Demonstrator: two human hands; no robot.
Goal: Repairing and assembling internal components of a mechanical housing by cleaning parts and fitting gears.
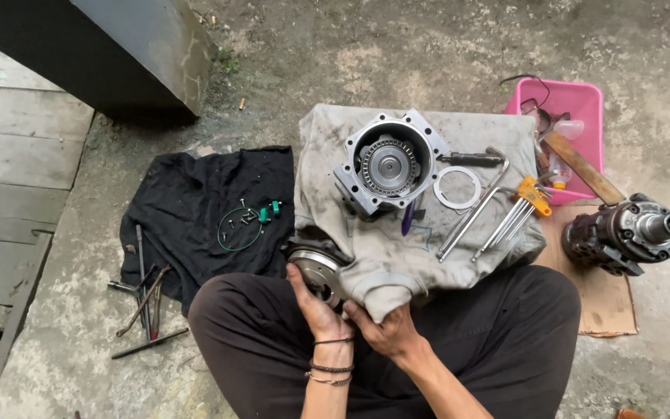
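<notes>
Grey cloth [397, 256], black rag [188, 202], pink tub [583, 101], silver housing [389, 163].

The round disc [316, 268] in the left hand [313, 304] is dull grey metal, half wrapped in stained, matt grey cloth [397, 256]. The housing [389, 164] is cast metal, faintly shiny. The tub [575, 105] is glossy pink plastic; the ground [428, 54] is rough concrete.

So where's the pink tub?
In the head view the pink tub sits at the upper right on the ground, just past the grey cloth and above the dark metal engine part on cardboard.
</notes>
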